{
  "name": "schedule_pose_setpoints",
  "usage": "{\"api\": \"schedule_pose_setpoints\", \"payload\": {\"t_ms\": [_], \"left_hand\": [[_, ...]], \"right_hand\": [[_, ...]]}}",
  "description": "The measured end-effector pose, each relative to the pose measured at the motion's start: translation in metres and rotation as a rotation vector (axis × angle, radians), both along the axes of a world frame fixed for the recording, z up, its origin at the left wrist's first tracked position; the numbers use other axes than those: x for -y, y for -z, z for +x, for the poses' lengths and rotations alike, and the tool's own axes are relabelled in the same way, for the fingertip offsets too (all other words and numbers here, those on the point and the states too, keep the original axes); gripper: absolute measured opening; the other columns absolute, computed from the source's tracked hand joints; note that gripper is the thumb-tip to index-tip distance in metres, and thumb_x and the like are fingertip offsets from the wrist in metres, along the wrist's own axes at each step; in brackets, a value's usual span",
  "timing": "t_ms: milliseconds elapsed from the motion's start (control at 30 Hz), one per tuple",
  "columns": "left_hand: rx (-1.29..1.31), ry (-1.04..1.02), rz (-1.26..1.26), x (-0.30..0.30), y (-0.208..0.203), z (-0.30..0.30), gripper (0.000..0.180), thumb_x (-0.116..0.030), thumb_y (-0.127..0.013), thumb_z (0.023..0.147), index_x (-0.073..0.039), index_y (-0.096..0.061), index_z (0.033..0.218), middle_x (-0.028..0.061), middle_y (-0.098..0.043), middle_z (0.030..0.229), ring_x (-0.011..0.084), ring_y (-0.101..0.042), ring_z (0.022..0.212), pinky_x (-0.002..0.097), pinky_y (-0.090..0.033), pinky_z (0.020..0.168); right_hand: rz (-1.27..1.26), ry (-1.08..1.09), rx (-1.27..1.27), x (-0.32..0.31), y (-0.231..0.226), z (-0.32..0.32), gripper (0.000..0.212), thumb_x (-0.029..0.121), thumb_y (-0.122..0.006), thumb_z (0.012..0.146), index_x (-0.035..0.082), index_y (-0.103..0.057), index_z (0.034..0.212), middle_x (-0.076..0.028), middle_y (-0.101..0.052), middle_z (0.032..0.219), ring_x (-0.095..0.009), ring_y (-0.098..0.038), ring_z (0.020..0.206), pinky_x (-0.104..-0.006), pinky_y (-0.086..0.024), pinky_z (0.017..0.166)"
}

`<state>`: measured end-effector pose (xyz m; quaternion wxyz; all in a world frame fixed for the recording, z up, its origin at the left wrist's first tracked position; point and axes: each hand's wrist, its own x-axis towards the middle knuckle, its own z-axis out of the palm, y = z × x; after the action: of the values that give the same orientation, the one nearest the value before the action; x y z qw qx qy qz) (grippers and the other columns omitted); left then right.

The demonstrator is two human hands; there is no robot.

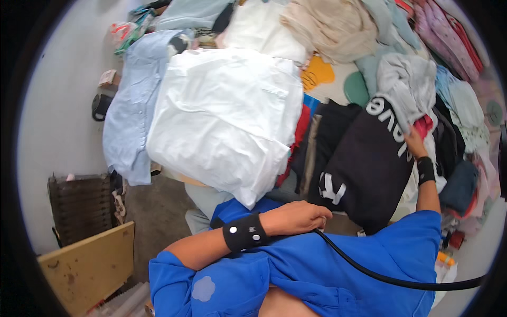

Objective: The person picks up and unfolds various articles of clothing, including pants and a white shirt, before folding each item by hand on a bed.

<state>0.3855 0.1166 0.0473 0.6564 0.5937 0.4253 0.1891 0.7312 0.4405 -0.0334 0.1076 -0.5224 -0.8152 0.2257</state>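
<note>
My right hand reaches out to the right, its fingers closed on the lower edge of a light grey garment. Under and beside it lies a black garment with large white lettering. A bit of pinkish-red cloth shows next to that hand. Close in front of my body, my left hand has its fingers curled in. Whatever they hold, if anything, is hidden. A black cable runs from just below that hand to the right. Ahead of it a large white folded garment lies flat.
A light blue shirt lies left of the white garment. Beige cloth and other clothes are heaped at the back. Dark folded clothes lie mid-right, more piles on the far right. A yellowish board stands at lower left.
</note>
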Motion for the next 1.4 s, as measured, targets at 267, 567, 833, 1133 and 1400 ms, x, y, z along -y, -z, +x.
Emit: {"api": "schedule_pose_setpoints", "payload": {"t_ms": [267,567,833,1133,1400], "left_hand": [[-0.636,-1.070,0.605,0.042,0.023,-0.141,0.033,-0.008,-0.054,0.077,-0.003,-0.051,0.109,0.0117,-0.054,0.106,0.0211,-0.050,0.101,0.0287,-0.038,0.087],[-1.359,-1.085,0.788,0.077,0.082,-0.182,0.046,-0.030,-0.057,0.074,-0.014,-0.048,0.116,0.0147,-0.036,0.127,0.0344,-0.029,0.118,0.0480,-0.021,0.096],[-1.263,-1.067,0.773,-0.023,0.068,-0.209,0.046,-0.037,-0.056,0.074,-0.021,-0.050,0.116,0.0104,-0.037,0.127,0.0319,-0.030,0.118,0.0517,-0.018,0.095],[-1.326,-1.160,0.805,-0.046,0.071,-0.215,0.045,-0.045,-0.048,0.078,-0.027,-0.046,0.119,0.0105,-0.034,0.130,0.0326,-0.026,0.120,0.0542,-0.014,0.094],[-1.331,-1.169,0.768,-0.020,0.057,-0.223,0.045,-0.043,-0.046,0.080,-0.021,-0.046,0.119,0.0124,-0.038,0.126,0.0283,-0.030,0.119,0.0503,-0.019,0.095]], "right_hand": [[0.608,-0.055,-0.073,0.078,-0.088,-0.136,0.040,0.008,-0.055,0.072,0.001,-0.047,0.110,-0.015,-0.050,0.109,-0.030,-0.047,0.102,-0.0335,-0.036,0.088],[0.314,-1.010,-0.172,0.222,-0.044,-0.360,0.052,0.028,-0.066,0.064,0.020,-0.049,0.113,-0.009,-0.037,0.127,-0.024,-0.032,0.119,-0.0488,-0.021,0.097],[0.454,-0.785,-0.091,0.129,-0.028,-0.394,0.045,0.028,-0.056,0.075,0.025,-0.047,0.119,-0.009,-0.032,0.131,-0.026,-0.026,0.122,-0.0442,-0.016,0.099],[0.500,-0.854,-0.118,0.098,-0.042,-0.403,0.038,0.027,-0.051,0.079,0.021,-0.049,0.117,-0.009,-0.037,0.128,-0.026,-0.031,0.120,-0.0440,-0.019,0.098],[0.550,-0.875,-0.140,0.211,-0.073,-0.411,0.046,0.024,-0.060,0.070,0.016,-0.049,0.115,-0.011,-0.039,0.124,-0.026,-0.032,0.118,-0.0466,-0.019,0.098]]}}
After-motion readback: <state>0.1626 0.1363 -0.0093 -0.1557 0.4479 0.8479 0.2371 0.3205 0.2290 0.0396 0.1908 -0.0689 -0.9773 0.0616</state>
